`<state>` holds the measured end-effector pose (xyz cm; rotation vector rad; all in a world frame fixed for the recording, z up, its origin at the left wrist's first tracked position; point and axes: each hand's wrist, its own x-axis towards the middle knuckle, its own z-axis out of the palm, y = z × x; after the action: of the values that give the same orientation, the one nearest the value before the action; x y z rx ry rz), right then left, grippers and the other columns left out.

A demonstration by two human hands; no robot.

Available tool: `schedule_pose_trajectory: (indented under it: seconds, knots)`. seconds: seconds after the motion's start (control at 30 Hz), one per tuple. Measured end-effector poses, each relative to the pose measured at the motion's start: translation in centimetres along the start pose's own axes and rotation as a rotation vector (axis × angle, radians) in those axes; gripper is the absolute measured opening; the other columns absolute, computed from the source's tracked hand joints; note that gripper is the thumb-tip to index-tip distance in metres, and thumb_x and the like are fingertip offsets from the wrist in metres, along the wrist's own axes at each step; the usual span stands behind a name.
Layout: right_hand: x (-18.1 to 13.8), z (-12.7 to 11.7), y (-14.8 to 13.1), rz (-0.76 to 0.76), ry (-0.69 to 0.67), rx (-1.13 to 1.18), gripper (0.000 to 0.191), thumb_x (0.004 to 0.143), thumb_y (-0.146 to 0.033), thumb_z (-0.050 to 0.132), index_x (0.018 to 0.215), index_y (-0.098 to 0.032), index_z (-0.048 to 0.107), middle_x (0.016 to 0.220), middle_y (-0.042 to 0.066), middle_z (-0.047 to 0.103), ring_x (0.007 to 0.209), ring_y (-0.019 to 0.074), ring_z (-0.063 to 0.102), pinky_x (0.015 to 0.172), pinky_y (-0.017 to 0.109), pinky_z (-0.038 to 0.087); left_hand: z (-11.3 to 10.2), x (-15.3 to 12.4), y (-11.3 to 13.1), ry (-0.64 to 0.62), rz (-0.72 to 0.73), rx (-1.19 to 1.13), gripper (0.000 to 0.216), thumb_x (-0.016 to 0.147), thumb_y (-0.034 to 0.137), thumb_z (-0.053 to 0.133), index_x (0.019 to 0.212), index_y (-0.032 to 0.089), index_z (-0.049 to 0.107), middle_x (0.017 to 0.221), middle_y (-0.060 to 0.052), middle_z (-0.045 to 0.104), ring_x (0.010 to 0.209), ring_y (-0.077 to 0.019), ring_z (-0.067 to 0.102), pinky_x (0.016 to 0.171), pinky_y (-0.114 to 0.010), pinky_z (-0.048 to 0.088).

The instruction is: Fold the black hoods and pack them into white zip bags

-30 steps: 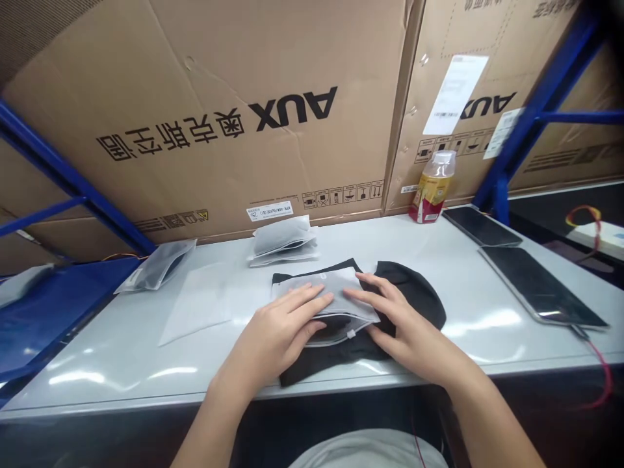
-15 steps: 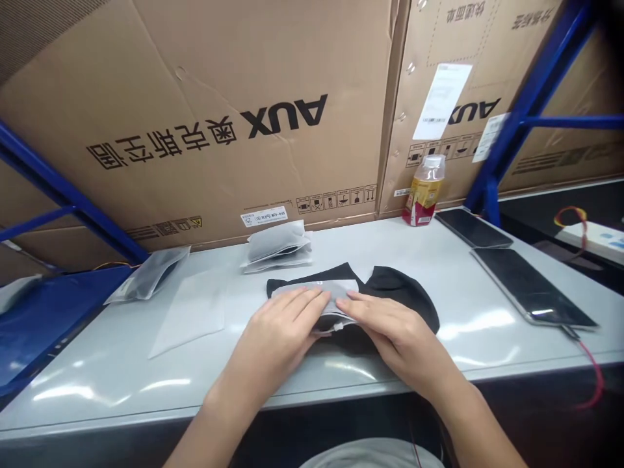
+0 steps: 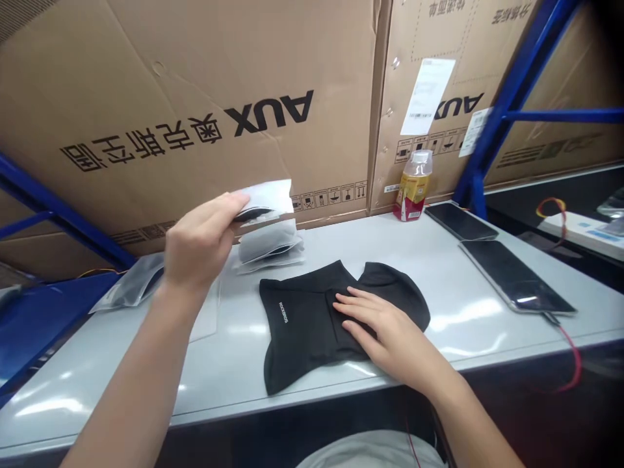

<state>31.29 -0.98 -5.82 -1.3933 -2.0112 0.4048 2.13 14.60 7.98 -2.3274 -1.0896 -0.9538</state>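
My left hand (image 3: 197, 240) is raised at the back left of the table, pinching a folded frosted plastic packet (image 3: 270, 194) with something dark inside. This packet hangs just above a small stack of similar packets (image 3: 268, 246). My right hand (image 3: 390, 331) lies flat, fingers spread, on a black balaclava-like fabric piece (image 3: 302, 331). The fabric is laid out on the table, with small white lettering near its left side and a notch along its far edge.
A clear frosted bag (image 3: 129, 286) and a flat translucent sheet (image 3: 207, 318) lie to the left on the grey table (image 3: 229, 383). A drink bottle (image 3: 413, 185) and two phones (image 3: 517, 276) (image 3: 461, 221) are at the right. Large cardboard boxes (image 3: 195, 65) stand behind.
My left hand has lifted the folded packet off the black fabric and carried it left and back, above the stack. My right hand has let go of the packet and now rests on the uncovered fabric.
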Motion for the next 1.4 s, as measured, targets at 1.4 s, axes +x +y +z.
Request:
schedule_pose_trajectory:
  seconds: [1.4]
  knots:
    - [10.4, -6.4, 1.6, -0.034, -0.24, -0.089, 0.029, 0.1, -0.042, 0.06, 0.117, -0.025, 0.075, 0.123, 0.009, 0.072, 0.105, 0.0262, 0.07, 0.088, 0.039, 0.056, 2.9, -7.5, 4.1, -0.75, -0.094, -0.082, 0.032, 0.105, 0.028, 0.054, 0.133, 0.024, 0.069, 0.131, -0.009, 0.075, 0.122, -0.0341, 0.07, 0.105, -0.051, 0.052]
